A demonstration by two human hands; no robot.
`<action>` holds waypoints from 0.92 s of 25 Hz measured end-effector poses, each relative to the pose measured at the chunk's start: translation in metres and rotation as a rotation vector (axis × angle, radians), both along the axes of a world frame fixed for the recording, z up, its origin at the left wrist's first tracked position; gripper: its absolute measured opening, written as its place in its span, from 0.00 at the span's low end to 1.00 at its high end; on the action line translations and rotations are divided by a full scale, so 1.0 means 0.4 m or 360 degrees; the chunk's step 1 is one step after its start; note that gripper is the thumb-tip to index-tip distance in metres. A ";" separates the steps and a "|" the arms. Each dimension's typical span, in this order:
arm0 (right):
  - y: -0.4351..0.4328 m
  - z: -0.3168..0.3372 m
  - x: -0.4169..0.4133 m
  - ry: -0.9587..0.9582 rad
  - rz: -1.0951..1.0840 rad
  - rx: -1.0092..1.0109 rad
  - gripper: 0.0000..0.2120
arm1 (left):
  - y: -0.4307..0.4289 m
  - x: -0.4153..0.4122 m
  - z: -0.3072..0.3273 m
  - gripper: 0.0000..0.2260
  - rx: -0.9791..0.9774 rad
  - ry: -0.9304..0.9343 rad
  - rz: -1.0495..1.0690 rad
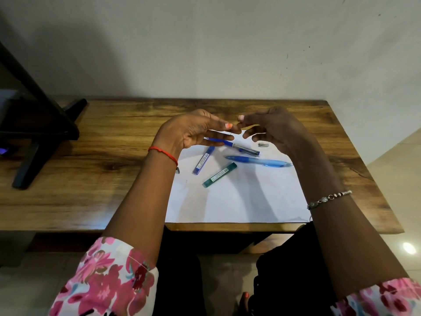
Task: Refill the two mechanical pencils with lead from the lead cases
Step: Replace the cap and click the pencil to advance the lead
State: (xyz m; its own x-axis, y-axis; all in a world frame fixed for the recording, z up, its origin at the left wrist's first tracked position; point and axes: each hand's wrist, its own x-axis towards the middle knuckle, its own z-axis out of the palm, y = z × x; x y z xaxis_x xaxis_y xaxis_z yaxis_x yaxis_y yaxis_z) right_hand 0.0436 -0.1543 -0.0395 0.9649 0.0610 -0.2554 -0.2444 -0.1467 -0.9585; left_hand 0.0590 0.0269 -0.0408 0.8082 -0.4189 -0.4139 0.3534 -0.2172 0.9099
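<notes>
White paper sheet (239, 201) on a wooden table (91, 179), black stand (41, 133) at its far-left end
</notes>
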 end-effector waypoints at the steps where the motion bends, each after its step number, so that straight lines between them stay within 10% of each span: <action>1: 0.000 0.001 0.000 -0.0011 -0.0029 -0.0003 0.03 | -0.002 0.000 -0.002 0.06 -0.0006 -0.0032 0.0012; 9: -0.015 0.006 0.003 -0.0218 -0.0462 0.0101 0.07 | -0.056 0.004 -0.047 0.07 0.0944 -0.1252 -0.0251; 16: -0.017 0.006 0.007 -0.0378 -0.0493 0.0008 0.04 | -0.089 0.013 -0.092 0.08 0.1184 -0.1351 -0.0489; 23: -0.007 0.030 0.009 -0.0863 -0.0695 0.0330 0.04 | -0.045 0.018 -0.020 0.07 0.0679 -0.1188 0.0093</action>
